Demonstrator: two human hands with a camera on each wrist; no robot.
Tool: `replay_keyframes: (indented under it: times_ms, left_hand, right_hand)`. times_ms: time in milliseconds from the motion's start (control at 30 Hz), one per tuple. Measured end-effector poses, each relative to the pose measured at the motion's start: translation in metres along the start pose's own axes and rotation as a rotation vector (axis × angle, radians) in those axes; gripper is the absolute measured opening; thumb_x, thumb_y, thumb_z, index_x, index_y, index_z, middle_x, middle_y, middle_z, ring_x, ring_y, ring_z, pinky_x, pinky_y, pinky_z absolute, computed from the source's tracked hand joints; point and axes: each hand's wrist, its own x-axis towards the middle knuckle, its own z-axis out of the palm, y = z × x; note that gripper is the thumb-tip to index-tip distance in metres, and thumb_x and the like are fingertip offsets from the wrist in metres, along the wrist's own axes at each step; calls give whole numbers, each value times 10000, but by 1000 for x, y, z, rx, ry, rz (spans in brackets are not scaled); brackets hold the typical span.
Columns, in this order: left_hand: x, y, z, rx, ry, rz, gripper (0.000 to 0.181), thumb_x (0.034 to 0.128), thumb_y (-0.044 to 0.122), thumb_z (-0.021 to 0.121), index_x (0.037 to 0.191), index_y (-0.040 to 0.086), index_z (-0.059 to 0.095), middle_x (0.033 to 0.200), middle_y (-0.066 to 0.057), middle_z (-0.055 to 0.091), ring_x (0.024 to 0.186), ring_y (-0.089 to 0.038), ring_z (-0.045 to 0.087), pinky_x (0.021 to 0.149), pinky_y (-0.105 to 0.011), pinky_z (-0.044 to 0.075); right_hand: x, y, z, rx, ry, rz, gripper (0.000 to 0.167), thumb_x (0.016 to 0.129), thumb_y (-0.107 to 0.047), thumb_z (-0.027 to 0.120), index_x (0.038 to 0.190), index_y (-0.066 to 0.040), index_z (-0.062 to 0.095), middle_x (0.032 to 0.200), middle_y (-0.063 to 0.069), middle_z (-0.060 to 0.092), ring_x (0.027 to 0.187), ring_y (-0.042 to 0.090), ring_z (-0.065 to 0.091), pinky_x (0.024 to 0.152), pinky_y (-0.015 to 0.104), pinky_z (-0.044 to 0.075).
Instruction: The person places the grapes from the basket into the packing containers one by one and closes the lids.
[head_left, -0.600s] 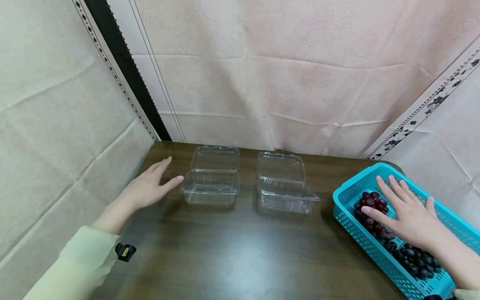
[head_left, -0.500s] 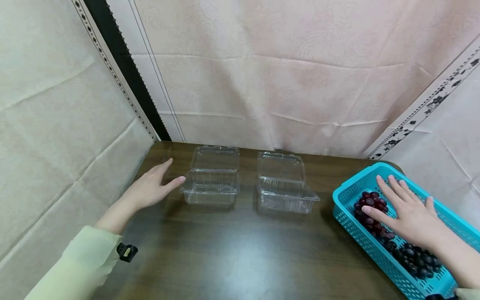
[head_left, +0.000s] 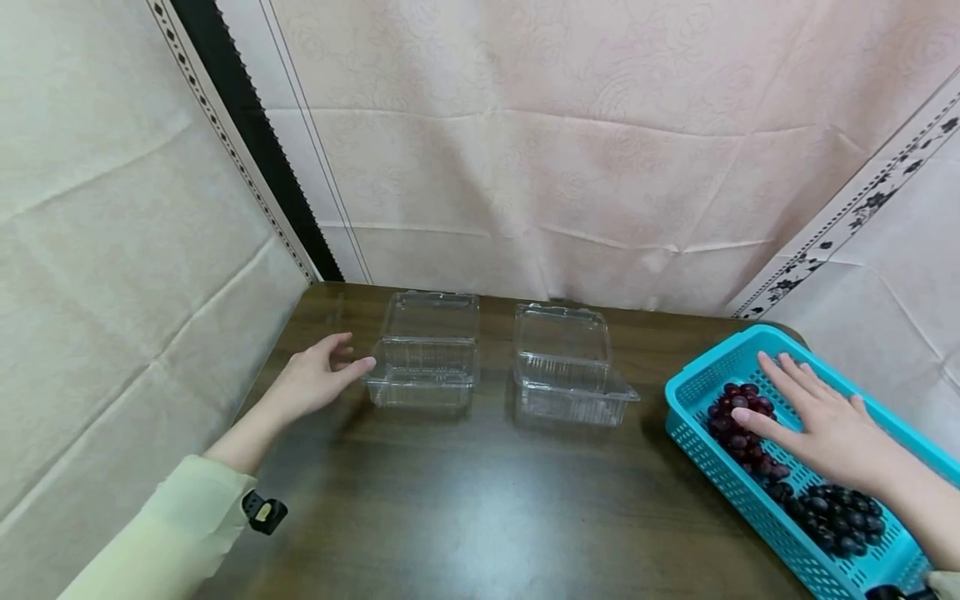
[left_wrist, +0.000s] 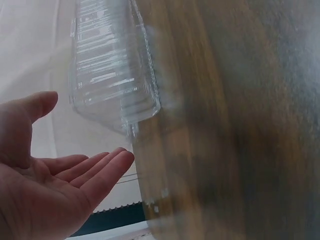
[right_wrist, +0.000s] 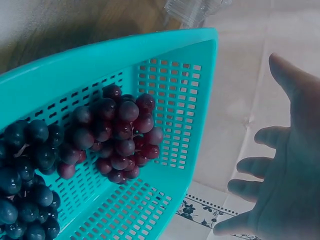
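Observation:
Beside the left clear plastic box (head_left: pixel 422 392) is my left hand (head_left: pixel 311 379), its thumb tip at the box's left rim; whether they touch I cannot tell. The left wrist view shows this hand (left_wrist: pixel 60 185) with fingers extended and nothing held, near the clear box (left_wrist: pixel 107 65). Over the turquoise basket (head_left: pixel 780 533) hovers my right hand (head_left: pixel 836 433), fingers spread. Below it lie red grapes (head_left: pixel 738 425) and dark grapes (head_left: pixel 836 521). In the right wrist view the right hand (right_wrist: pixel 280 165) is apart from the red grapes (right_wrist: pixel 125 130).
A second clear box (head_left: pixel 570 400), lid raised, stands between the left box and the basket. Both boxes are on the brown wooden table (head_left: pixel 450 500). Pale cloth (head_left: pixel 585 167) hangs behind the table and on both sides.
My left hand has moved slightly right, closer to the left box, and its fingers have bent a little. My right hand has shifted slightly right above the basket.

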Motion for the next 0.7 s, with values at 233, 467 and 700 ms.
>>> replay_keyframes:
  times_ms: [233,467,700]
  left_hand:
    - [5,3,6,-29,-15,-45,842,1064,576,582,1584,-62,403,1487,-271,598,1335,-480,593,1093,-665,501]
    - [6,0,15,-96,-47,-67,798,1073,503,616,1580,-72,397,1469,-290,604,1043,-339,771,1000,-576,598]
    - [2,-4,22,-192,-103,-106,762,1078,432,639,1582,-80,384,1484,-314,577,1030,-336,783,992,-537,623]
  right_hand:
    - [0,4,-1,34,-33,11,965,1092,-577,526,1711,-104,-44,1721,329,-101,1540,634,-56,1036,973,7]
    - [0,13,2,62,-66,24,948,1102,-571,507,1709,-82,-32,1701,386,-34,1512,680,20,1045,957,110]
    - [5,22,1,111,-92,-3,875,1125,-500,498,1698,-3,63,1630,462,200,1386,726,303,970,894,374]
